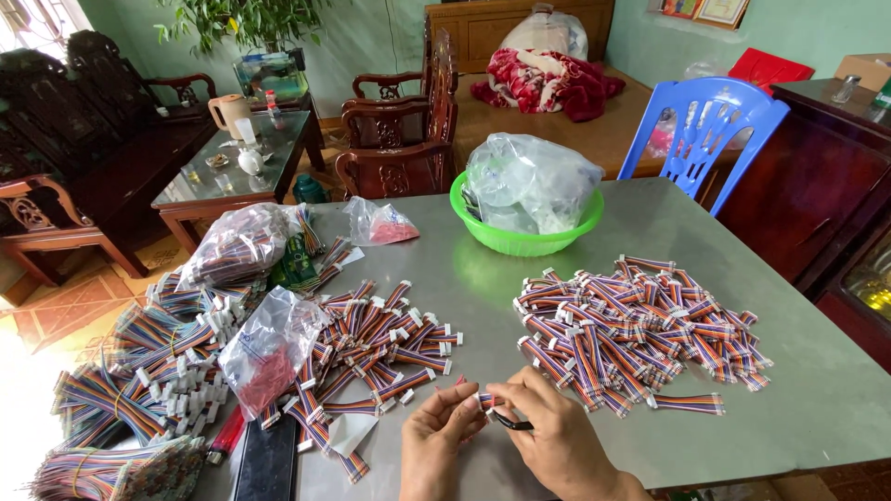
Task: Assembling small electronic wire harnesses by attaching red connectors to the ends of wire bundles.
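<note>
Near the front edge of the grey metal tabletop [817, 399], both hands pinch one short rainbow ribbon cable with white plugs [485, 401]; the left hand [444, 436] grips its end, and the right hand [552, 431] also holds a thin black tool [513, 424]. Right of them lies a big heap of similar-looking cables [640, 329], perhaps finished, while left of them a scattered heap [371, 339] and long bundles [121, 390] seem left to do.

Two hands, the left hand [444, 436] and the right hand [548, 431], meet at the near edge of one grey bench [650, 218] that carries one green bowl [525, 237] and two loose heaps of short rainbow ribbon cables, the right heap [640, 329] and the middle heap [380, 339], each far too many to count. Four clear plastic bags show on it: one in the bowl [531, 181], one small with red bits [379, 223], one stuffed with cables [237, 243], one nearer with red pieces [267, 348]. Beyond stand one blue plastic chair [705, 125] and one glass-topped side table [243, 158].
</note>
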